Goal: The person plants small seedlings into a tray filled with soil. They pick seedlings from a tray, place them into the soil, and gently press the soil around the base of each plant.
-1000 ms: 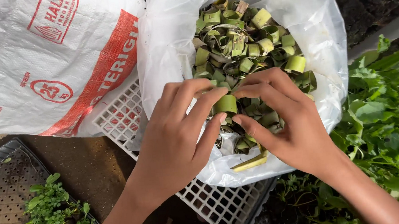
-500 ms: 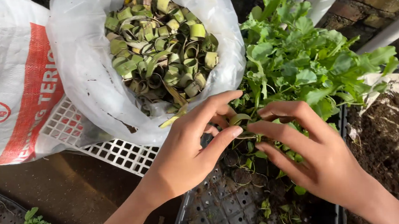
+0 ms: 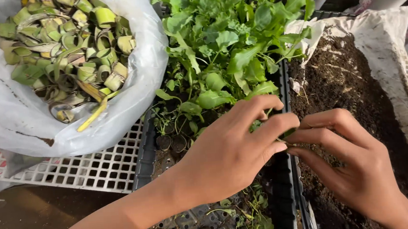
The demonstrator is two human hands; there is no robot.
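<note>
1. The left hand (image 3: 227, 161) is hovering over the right edge of the black seedling tray (image 3: 145, 158), fingers curled in, fingertips pinching something small and green; it is mostly hidden, so I cannot tell just what it is.
2. The right hand (image 3: 359, 170) is coming in from the soil side, fingers half bent and meeting the left fingertips; whether it is gripping too, I cannot tell.
3. The pinched bit is sitting right at the rim between the tray and the sack of dark soil (image 3: 342, 84).
4. It is looking light, thin and soft, likely easy to crush; a gentle fingertip pinch low down seems the safest hold.
5. Leafy seedlings (image 3: 227, 40) are crowding the far end of the tray.
6. A plastic bag of rolled leaf rings (image 3: 63, 48) is resting on the white grid crate (image 3: 97, 171), at the left.
</note>
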